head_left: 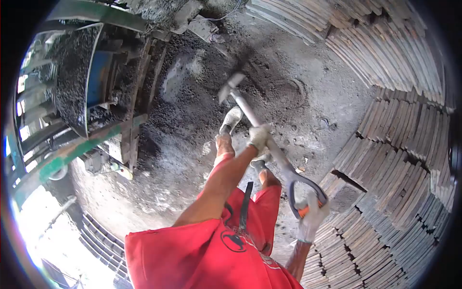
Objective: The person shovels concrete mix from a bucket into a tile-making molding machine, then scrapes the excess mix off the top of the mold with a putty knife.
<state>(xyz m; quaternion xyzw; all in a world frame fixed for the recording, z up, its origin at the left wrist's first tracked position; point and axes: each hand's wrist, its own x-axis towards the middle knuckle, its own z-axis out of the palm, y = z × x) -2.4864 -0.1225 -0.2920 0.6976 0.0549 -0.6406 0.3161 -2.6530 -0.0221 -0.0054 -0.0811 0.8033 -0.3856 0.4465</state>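
A long-handled shovel (249, 110) slants across the middle of the view, its blade (231, 87) low over the dark, loose material (274, 91) on the floor. My left hand (260, 137), in a pale work glove, is closed round the middle of the shaft. At the upper end, my gloved right hand (314, 214) grips the black D-shaped handle, which has an orange part. The blade looks slightly blurred and is seen nearly edge-on. My feet, in a light shoe (233, 119) and another partly hidden behind the shaft, stand close to the shovel.
Tall stacks of thin, worn boards (399, 123) line the right side and continue to the top right. On the left stands a machine frame with a green beam (72, 154) and a dark, dirt-covered panel (72, 77). Rubble (204, 26) lies at the top.
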